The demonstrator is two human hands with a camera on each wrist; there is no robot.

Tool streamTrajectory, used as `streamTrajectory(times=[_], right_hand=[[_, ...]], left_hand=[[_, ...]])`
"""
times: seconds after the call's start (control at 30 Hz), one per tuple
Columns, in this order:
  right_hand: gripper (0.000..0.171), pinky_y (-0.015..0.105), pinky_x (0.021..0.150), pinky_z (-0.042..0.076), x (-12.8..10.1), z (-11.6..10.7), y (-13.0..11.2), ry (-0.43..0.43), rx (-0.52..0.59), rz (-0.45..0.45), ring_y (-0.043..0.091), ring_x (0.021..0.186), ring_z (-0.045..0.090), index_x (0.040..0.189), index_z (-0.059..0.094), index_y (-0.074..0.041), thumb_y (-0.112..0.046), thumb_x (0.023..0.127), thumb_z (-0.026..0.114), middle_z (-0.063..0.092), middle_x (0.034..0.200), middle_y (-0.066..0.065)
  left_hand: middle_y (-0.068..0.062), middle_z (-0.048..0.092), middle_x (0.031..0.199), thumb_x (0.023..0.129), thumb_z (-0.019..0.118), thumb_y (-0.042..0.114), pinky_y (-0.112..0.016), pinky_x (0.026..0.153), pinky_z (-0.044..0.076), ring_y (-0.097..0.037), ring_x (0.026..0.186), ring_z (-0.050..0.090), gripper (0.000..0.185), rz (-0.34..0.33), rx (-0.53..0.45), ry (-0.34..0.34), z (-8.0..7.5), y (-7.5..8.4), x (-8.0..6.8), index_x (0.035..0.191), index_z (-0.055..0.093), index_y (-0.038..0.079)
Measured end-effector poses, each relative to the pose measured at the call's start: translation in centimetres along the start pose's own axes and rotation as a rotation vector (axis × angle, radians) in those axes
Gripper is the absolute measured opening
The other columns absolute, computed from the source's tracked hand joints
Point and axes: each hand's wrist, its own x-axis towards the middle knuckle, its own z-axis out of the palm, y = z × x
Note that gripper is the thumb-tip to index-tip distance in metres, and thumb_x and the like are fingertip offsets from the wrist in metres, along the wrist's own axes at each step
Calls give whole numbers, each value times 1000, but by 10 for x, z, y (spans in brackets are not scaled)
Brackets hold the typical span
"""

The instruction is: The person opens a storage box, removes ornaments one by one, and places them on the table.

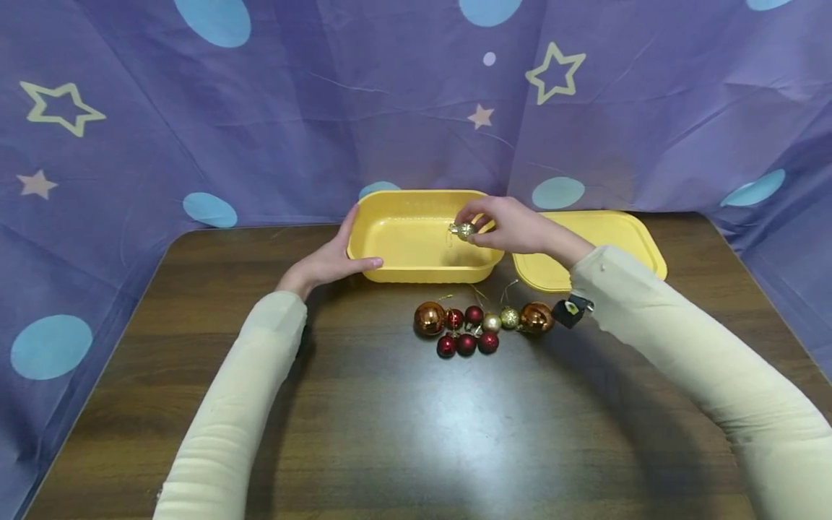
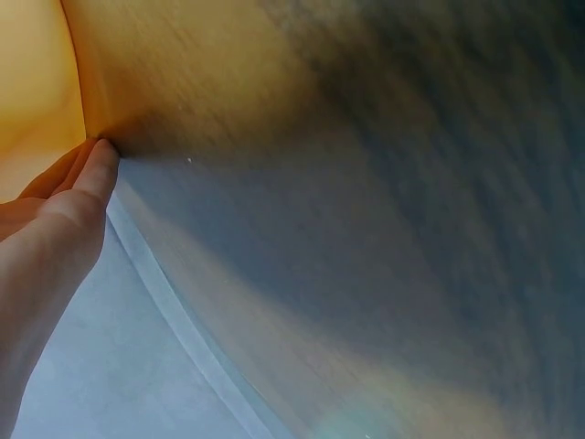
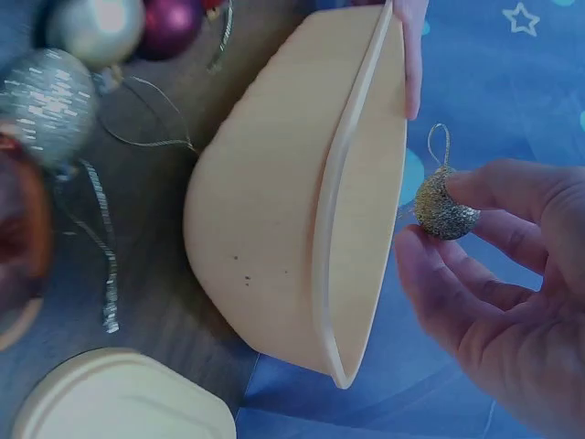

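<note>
In my right hand [image 1: 510,225], thumb and fingers pinch a small gold glitter bauble [image 3: 447,203] with a thin hanging loop. It hovers above the right part of an open yellow plastic container [image 1: 425,275]; the inside that shows is bare. My left hand [image 1: 331,258] holds the container's left end, thumb at the front rim and fingers along the side. In front of the container lie a copper bauble [image 1: 430,318], another copper bauble [image 1: 536,317], several small red baubles [image 1: 466,344], a pale gold bauble [image 1: 491,322] and a gold glitter bauble [image 1: 510,318].
A yellow lid [image 1: 607,230] lies flat to the container's right, partly under the right forearm. The brown wooden table [image 1: 390,433] ends at a purple curtain [image 1: 403,94] with stars and dots. A small black object [image 1: 568,311] sits by the right sleeve.
</note>
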Motion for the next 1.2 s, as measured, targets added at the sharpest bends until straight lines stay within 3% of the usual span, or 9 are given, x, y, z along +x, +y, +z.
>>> streamTrajectory(times=[0.1,0.33,0.57,0.7,0.93,1.2], right_hand=[[27,34,80,55,-13,1,-2,7,9,-8,28,98,64,115,63,2,-1,88,64,64,113,14],[27,44,82,53,-44,9,-3,28,36,-34,25,92,62,113,65,1,1,86,65,65,107,11],[27,38,79,48,-67,17,-2,34,-32,-115,23,90,58,111,67,-4,-1,85,70,63,104,4],[27,38,85,48,-78,20,-1,-1,-23,-144,22,97,58,113,67,-6,-1,86,69,63,108,3],[29,38,89,47,-99,30,2,0,-43,-181,18,105,54,110,68,-9,-1,83,72,59,112,1],[27,41,90,44,-113,44,6,30,-117,-239,19,104,52,105,69,-13,-7,79,74,57,111,2]], left_hand=[[-24,-6,157,88,68,16,-48,114,12,-40,140,15,107,-10,1,6,0,-4,2,152,-17,10],[-17,-6,159,87,71,22,-45,115,12,-35,140,17,111,15,-5,26,0,-31,15,153,-19,22],[-16,-5,160,86,72,23,-46,114,14,-35,139,20,112,34,0,33,0,-38,18,152,-19,25],[-16,-5,160,87,71,23,-47,114,14,-35,139,21,112,36,4,28,0,-36,18,152,-19,24],[-25,-5,157,88,68,17,-48,114,11,-41,140,15,106,-7,-7,8,1,1,-1,152,-16,9],[-25,-8,157,89,67,16,-48,115,9,-41,141,12,105,5,-9,7,2,0,-1,152,-17,8]])
